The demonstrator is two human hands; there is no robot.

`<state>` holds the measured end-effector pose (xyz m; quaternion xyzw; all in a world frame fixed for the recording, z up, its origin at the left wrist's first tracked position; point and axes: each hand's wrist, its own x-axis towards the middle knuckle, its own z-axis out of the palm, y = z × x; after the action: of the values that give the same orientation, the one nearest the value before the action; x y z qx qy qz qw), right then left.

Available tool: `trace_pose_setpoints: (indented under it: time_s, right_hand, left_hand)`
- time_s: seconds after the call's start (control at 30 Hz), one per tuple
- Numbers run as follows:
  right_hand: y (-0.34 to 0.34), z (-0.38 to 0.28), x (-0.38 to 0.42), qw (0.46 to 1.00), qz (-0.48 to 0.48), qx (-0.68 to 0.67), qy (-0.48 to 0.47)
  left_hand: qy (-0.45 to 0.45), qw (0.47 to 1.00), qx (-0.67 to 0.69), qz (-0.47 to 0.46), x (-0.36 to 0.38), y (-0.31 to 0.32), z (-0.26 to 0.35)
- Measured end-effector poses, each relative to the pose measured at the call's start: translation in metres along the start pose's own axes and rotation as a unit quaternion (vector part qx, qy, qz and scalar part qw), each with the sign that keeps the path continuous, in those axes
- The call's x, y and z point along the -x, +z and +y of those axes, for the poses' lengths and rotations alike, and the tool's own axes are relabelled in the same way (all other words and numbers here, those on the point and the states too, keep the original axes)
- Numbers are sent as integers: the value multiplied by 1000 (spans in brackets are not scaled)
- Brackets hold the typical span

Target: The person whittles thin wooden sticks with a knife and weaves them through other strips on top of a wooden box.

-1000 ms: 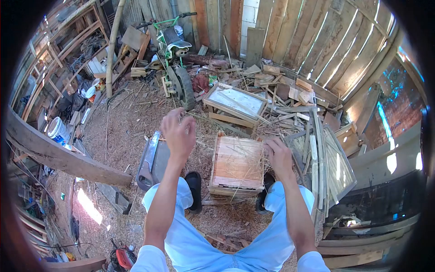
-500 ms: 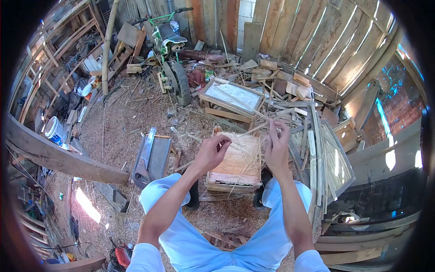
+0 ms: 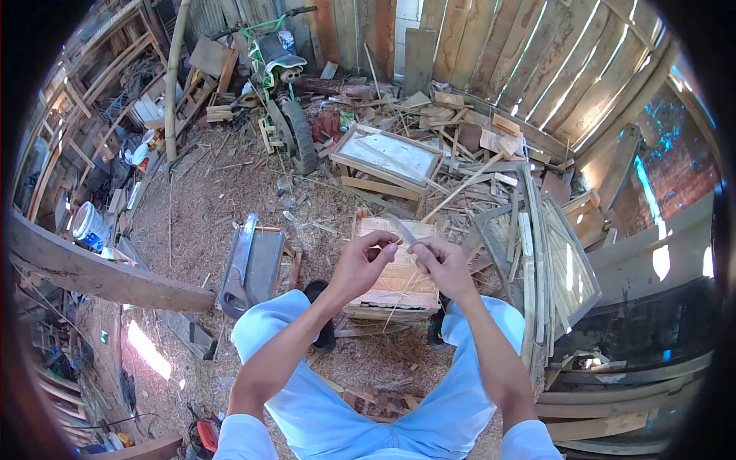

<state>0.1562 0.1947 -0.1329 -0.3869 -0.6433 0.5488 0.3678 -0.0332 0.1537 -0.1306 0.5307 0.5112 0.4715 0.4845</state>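
My left hand [image 3: 368, 261] is closed in a pinch over a wooden box [image 3: 395, 282] between my knees. A thin pale sliver shows at its fingertips, too small to make out fully. Close beside it, my right hand [image 3: 446, 267] is wrapped round a knife; its grey blade [image 3: 400, 228] points up and to the left, and the handle is hidden in the fist. Thin strips and straw-like slivers lie across the box top. Beyond the hands, a long pale wooden strip [image 3: 464, 188] slants towards the scrap pile.
A handsaw [image 3: 244, 261] rests on a dark board [image 3: 263, 264] to the left. Ahead are a framed panel [image 3: 387, 157], heaped wood scraps [image 3: 468, 130] and a small motorbike [image 3: 287, 100]. A mesh frame [image 3: 571, 268] leans at right; a thick plank [image 3: 107, 261] juts in from the left.
My hands have come together over the box, the right moving down and left. A knife blade now shows in my right hand, where a thin strip ran between the hands before.
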Motion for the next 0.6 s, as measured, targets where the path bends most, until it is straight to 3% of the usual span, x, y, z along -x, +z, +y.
trace_pose_setpoints:
  time_s: [0.17,0.3,0.37,0.4,0.47,0.6]
  right_hand:
    - [-3,-1,0,997,-74,-3,32]
    - [-9,-9,-1,996,-32,-61,59]
    - [-12,-12,0,993,-49,-79,69]
    - [-13,-10,-1,993,-48,-78,68]
    - [-13,-3,-1,993,-75,-55,66]
    - [-12,-4,-2,993,-59,-59,79]
  left_hand:
    - [-14,1000,-11,-12,3,5,4]
    - [45,998,33,-12,0,6,-2]
    - [-57,997,46,-40,2,3,11]
    - [-56,997,45,-42,0,5,6]
    - [22,1000,-9,-9,0,6,-7]
    - [7,996,-94,3,3,5,3]
